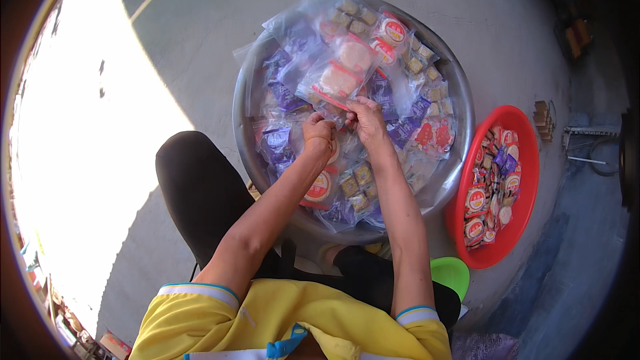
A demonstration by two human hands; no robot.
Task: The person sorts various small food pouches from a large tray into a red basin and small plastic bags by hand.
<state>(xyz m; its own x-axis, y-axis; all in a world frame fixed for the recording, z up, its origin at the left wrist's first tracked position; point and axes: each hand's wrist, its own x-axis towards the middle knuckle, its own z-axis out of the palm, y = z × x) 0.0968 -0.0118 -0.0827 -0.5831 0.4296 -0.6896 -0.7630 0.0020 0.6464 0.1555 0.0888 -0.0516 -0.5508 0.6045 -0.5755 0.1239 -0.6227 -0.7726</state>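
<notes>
Both hands are over a large round metal basin (465, 90) heaped with clear bags of packaged snacks. My right hand (367, 117) pinches the near, red-striped edge of a clear plastic bag (337, 80) that holds pale round wafers in wrappers. Close beside it, my left hand (318, 132) has its fingers closed on clear plastic at the bag's near end; its fingertips are partly hidden. Around them lie purple snack packets (277, 142), bags of small yellowish cubes (357, 182) and round packs with red labels (320, 187).
To the right stands a red plastic tub (532, 180) filled with loose wrapped snacks. A bright green plastic object (452, 275) sits below it, by my leg. Strong sunlight falls on the concrete floor (200, 60) at the left. Cardboard pieces (542, 120) lie farther right.
</notes>
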